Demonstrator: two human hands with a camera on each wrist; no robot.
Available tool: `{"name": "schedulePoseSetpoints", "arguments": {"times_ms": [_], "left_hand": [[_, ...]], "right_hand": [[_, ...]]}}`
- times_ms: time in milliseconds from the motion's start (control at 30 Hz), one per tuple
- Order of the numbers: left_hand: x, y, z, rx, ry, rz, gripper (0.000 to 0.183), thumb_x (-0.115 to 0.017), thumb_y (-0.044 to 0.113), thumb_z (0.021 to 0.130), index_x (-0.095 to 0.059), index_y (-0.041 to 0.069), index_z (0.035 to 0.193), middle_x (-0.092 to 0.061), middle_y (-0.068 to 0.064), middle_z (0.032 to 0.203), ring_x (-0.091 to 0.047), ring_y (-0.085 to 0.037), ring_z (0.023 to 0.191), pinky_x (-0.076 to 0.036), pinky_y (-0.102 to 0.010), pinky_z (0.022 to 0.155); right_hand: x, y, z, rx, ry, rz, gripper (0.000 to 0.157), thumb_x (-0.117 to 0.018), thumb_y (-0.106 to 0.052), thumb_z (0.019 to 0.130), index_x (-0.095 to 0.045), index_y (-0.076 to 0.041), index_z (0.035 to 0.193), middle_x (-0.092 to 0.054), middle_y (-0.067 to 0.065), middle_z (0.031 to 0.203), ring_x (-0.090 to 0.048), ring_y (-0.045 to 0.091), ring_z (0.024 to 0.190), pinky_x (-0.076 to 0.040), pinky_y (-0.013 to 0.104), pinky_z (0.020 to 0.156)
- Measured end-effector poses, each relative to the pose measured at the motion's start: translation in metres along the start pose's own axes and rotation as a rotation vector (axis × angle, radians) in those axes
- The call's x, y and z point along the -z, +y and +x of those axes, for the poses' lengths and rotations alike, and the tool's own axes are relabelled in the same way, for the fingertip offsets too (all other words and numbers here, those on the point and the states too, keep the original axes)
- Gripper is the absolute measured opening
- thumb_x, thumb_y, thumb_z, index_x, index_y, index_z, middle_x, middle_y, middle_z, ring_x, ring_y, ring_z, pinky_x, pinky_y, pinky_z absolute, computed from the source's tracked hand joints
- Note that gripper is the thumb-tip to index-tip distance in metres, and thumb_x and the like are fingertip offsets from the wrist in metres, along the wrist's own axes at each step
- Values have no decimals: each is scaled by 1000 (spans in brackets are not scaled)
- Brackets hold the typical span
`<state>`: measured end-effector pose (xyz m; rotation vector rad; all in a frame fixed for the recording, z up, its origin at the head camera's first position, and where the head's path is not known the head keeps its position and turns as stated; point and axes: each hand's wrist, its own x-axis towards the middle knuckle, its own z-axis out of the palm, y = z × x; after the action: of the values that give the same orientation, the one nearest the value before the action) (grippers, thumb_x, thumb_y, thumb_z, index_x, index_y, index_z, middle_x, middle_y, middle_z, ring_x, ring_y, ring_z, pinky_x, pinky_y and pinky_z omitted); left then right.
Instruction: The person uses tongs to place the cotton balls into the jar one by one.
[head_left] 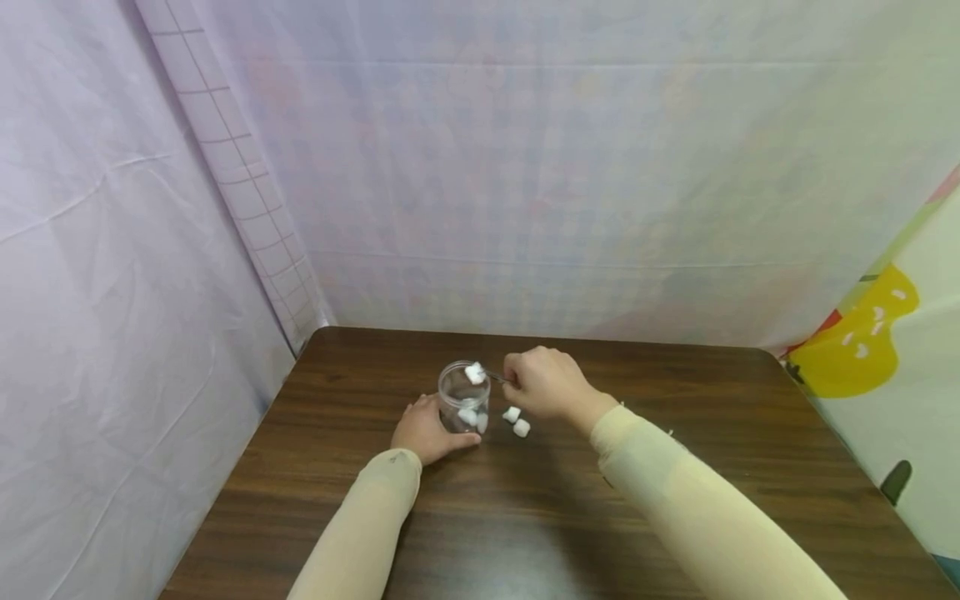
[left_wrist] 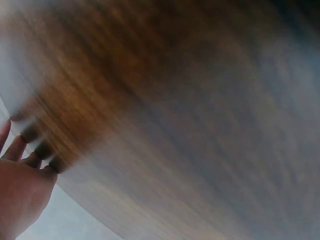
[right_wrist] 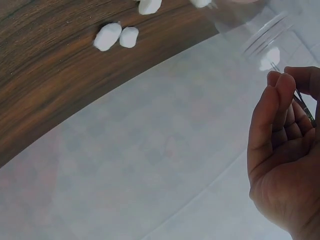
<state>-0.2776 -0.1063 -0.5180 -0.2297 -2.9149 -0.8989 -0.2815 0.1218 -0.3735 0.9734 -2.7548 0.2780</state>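
A clear jar [head_left: 453, 385] stands upright on the brown table, with white cotton balls [head_left: 468, 416] lying in its bottom. My left hand [head_left: 429, 432] holds it from the left, thumb across the near side; the far fingers are partly hidden in the head view. In my right hand [head_left: 546, 382] I pinch thin metal tweezers [right_wrist: 302, 106]. Their tips carry one white cotton ball [head_left: 475, 373] at the jar's mouth, over the right part of the rim. In the left wrist view, only part of the left hand [left_wrist: 25, 192] shows, and the jar is out of sight.
Two loose cotton balls [head_left: 521, 428] lie close together on the wood-grain table [head_left: 300, 500], right of the jar. A pale curtain [head_left: 525, 208] hangs behind the table's far edge, and a white cloth [head_left: 112, 292] hangs along the left side.
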Motion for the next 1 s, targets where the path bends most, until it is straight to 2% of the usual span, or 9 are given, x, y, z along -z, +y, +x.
{"name": "schedulePoseSetpoints", "arguments": {"times_ms": [400, 1000], "left_hand": [[-1, 0, 0, -11, 14, 2, 90, -81, 69, 66, -60, 11, 131, -61, -12, 132, -47, -35, 132, -25, -54, 116], [0, 1, 0, -13, 20, 4, 87, -80, 70, 66, -62, 13, 129, -62, -9, 128, -51, -30, 127, -26, -55, 116]], "right_hand": [[-6, -3, 2, 19, 1, -15, 17, -68, -19, 81, -54, -22, 72, -48, -12, 59, -46, 9, 50, -38, 27, 40], [-4, -1, -1, 13, 13, -1, 17, -68, -22, 82, -55, -23, 72, -49, -13, 58, -46, 8, 49, -38, 26, 40]]}}
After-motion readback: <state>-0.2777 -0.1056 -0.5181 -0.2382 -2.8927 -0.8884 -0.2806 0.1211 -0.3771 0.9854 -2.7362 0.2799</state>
